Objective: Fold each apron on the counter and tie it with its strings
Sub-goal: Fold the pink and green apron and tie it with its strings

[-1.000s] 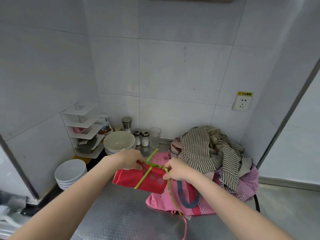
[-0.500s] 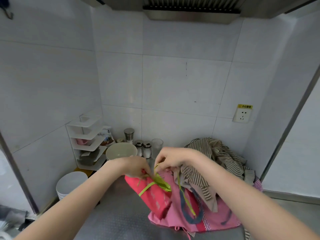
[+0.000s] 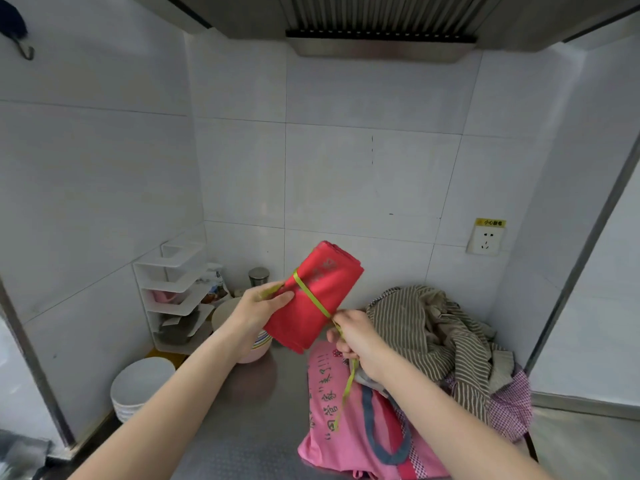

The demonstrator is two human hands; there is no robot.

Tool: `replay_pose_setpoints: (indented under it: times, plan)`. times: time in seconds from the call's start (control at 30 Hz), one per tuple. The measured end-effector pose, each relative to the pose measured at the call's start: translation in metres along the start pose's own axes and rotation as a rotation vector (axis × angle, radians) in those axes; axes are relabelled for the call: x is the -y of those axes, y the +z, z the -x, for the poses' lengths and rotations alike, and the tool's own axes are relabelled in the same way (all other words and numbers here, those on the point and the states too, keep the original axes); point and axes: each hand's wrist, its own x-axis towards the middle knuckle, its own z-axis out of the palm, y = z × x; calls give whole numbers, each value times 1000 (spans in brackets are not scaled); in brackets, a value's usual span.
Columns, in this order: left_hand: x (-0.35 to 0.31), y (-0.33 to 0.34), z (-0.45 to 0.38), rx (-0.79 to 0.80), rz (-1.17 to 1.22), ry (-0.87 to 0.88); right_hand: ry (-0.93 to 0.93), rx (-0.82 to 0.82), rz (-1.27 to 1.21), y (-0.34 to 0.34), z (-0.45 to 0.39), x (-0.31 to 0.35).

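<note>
Folded red apron [image 3: 317, 294] is up in the air mid-frame, above the tabletop [image 3: 242, 427]. Left hand [image 3: 263, 304] grips its edge, right hand [image 3: 356, 341] pinches the green string [image 3: 311, 296] wrapped around it. More aprons [image 3: 433, 341] piled lower right.

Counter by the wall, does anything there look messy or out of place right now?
Yes. At the right back corner, a striped apron lies crumpled in a heap over a checked one, and a pink apron sprawls unfolded in front. Only the red apron, held up in both hands, is folded.
</note>
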Motion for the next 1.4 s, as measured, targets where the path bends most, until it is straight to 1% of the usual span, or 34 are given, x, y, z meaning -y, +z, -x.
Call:
replay_pose_setpoints:
  times: [0.03, 0.07, 0.1, 0.13, 0.17, 0.2, 0.27, 0.3, 0.33, 0.37, 0.43, 0.47, 0.5, 0.57, 0.63, 0.7, 0.77, 0.8, 0.9, 1.03, 1.17, 1.23, 1.33, 1.4]
  plan:
    - [4, 3, 1, -18, 79, -35, -37, -18, 81, 0, -1, -4]
    - [9, 6, 1, -54, 120, -57, -91, -37, 227, 0, -2, -6]
    - [13, 8, 1, -106, 109, -66, -155, -50, 429, -1, -3, -7]
    - [18, 8, 0, -161, 20, -58, -204, -34, 638, -2, -3, -8]
    - [25, 6, -3, -209, -122, -34, -230, -5, 811, -2, -2, -8]
    - [33, 2, -7, -239, -297, -3, -249, 56, 913, -2, 3, -5]
    - [50, -6, -12, -213, -633, 35, -323, 218, 957, 0, 14, 2]
    - [57, -9, -13, -157, -763, 49, -357, 293, 949, 1, 19, 6]
    - [63, -12, -13, -52, -856, 72, -371, 346, 924, 2, 22, 10]
    - [68, -13, -12, 88, -915, 100, -358, 378, 862, 3, 23, 11]
    - [79, -12, -4, 392, -924, 108, -212, 402, 620, 5, 19, 7]
    - [83, -10, 2, 504, -916, 77, -126, 386, 496, 6, 15, 2]
    - [89, -9, 7, 572, -907, 38, -58, 360, 398, 6, 11, -3]
    - [105, -10, 14, 622, -863, -34, 57, 339, 192, 7, 5, -18]
    - [119, -12, 19, 657, -821, -109, 229, 349, -129, 7, 3, -37]
    - [137, -14, 23, 677, -805, -191, 394, 312, -423, 14, 2, -59]
    - [159, -15, 26, 664, -811, -263, 463, 277, -627, 22, -1, -81]
    - [171, -15, 27, 658, -820, -299, 466, 268, -676, 26, -3, -91]
    - [208, -9, 30, 638, -860, -383, 472, 233, -689, 33, -18, -122]
    - [246, 0, 30, 559, -879, -400, 460, 194, -573, 46, -38, -161]
    - [270, -1, 21, 521, -846, -463, 411, 180, -470, 55, -57, -184]
    - [273, -1, 17, 458, -781, -496, 409, 174, -418, 60, -62, -188]
    - [276, -1, 14, 342, -633, -547, 406, 204, -267, 66, -68, -194]
    - [281, -2, 11, 310, -650, -538, 377, 208, -105, 68, -69, -200]
